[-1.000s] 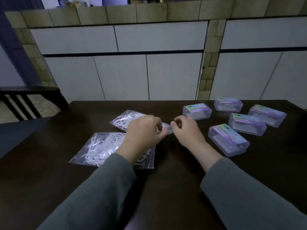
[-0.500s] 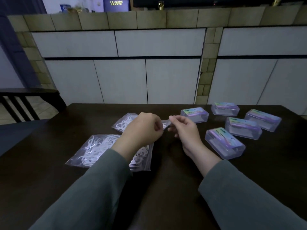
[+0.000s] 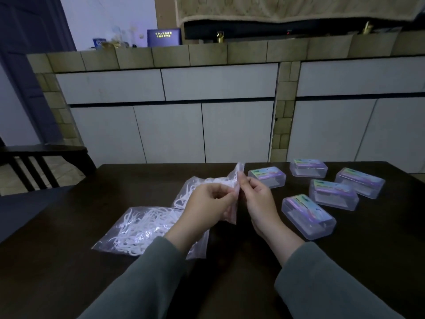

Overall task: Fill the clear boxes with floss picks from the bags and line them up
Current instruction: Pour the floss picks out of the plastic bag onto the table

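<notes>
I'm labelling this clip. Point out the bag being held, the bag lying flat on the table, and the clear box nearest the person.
held bag (image 3: 233,180): head view, raised upper edge.
flat bag (image 3: 138,229): head view, middle, over the picks.
nearest clear box (image 3: 308,216): head view, lid top.

Two bare hands, left hand (image 3: 208,204), right hand (image 3: 259,202), grey-green long sleeves (image 3: 147,279) ending at wrists, soft plain fabric

Dim, bluish light (soft focus); wide-angle bending at edges.
</notes>
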### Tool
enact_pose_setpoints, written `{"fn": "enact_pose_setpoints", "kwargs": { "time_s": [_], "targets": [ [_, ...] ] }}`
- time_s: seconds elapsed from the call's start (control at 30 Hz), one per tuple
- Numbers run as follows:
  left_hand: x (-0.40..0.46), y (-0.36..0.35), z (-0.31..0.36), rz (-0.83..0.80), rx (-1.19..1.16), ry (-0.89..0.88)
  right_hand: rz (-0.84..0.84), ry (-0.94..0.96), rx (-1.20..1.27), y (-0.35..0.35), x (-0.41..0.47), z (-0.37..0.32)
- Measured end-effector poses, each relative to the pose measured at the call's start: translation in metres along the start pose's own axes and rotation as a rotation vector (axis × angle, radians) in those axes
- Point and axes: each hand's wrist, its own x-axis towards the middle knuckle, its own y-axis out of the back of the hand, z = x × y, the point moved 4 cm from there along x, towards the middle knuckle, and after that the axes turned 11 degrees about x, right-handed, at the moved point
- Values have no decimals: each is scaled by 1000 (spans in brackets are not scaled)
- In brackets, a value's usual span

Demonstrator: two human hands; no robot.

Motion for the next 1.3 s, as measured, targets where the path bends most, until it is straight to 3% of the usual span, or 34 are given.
{"fn": "enact_pose_setpoints", "kwargs": {
  "time_s": [0.2, 0.33, 0.57, 0.67, 0.73, 0.83, 0.9, 1.03, 1.2, 1.3],
  "targets": [
    [-1, 0, -4, -13, -257, 75, -108, -39, 5, 4, 1, -2],
    [3, 1, -3, -57, -262, 94, -162, -57, -46, 3, -3, -5],
    [4, 0, -4, -164, -494, 76, -179, -133, 209, -1, -8, -5],
    [5, -2, -4, -195, -525, 81, -231, -114, 162, -2, -8, -7],
    [5, -1, -3, -116, -399, 37, -259, -121, 156, -1, -10, -8],
    [3, 0, 1, 66, -8, -144, -288, -137, 139, -1, -12, -8],
    [3, -2, 1, 97, 86, -151, -274, -130, 53, 0, -12, -6],
    [2, -4, -4, 112, 135, -96, -248, -134, -128, -2, -13, -4],
    [6, 14, 0, 382, -25, -101, -79, -107, -215, 7, -6, -5],
    [8, 29, -3, 453, -6, -120, -66, -15, -321, 14, -1, -8]
  ]
}}
